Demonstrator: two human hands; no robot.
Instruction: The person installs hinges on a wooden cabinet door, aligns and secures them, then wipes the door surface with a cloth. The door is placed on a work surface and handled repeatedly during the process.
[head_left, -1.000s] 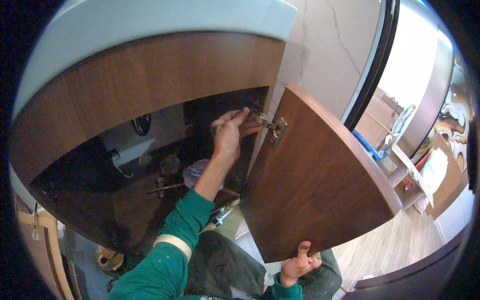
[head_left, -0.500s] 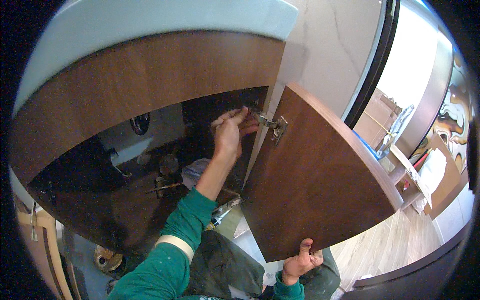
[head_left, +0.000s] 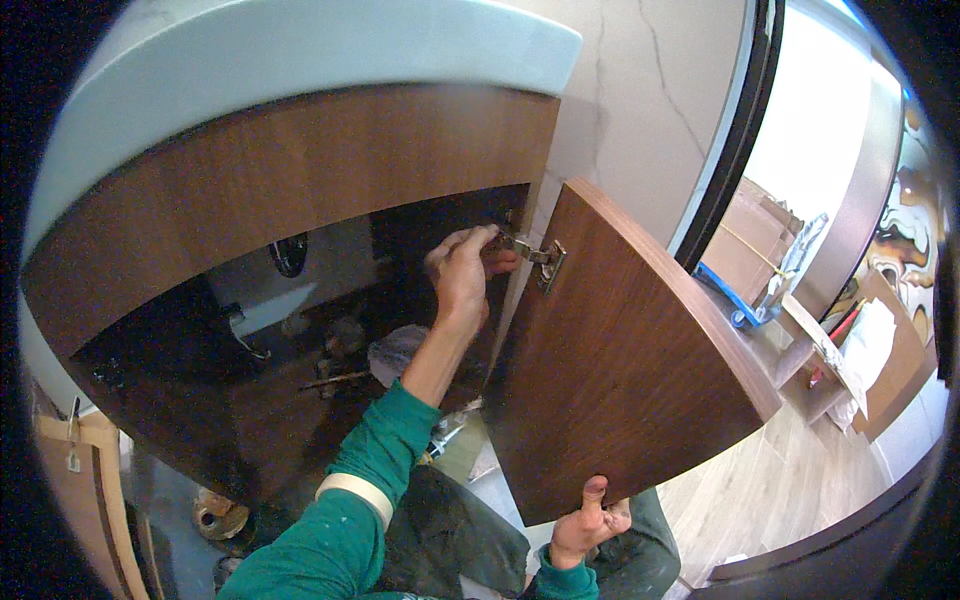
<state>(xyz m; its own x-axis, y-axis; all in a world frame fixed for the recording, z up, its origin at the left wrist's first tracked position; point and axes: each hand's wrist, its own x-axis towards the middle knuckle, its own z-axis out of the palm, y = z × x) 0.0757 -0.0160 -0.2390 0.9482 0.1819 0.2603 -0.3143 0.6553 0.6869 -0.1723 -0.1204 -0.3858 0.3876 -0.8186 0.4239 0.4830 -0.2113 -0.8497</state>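
Centre of frame, under the white basin (head_left: 300, 50): left hand (head_left: 462, 275) reaches into the open cabinet (head_left: 250, 200), fingers curled onto the metal hinge (head_left: 535, 258). Lower centre: right hand (head_left: 590, 525) pinches the brown door (head_left: 620, 360) at its bottom edge, thumb on its face.

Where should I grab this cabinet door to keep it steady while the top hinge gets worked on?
Grip the cabinet door at its bottom free edge, from below, where the right hand holds it with the thumb up the face. The panel is broad, flat and swung open, so its edges are likely the only parts to grip, and the low corner sits farthest from the hinge, which the left hand is touching.
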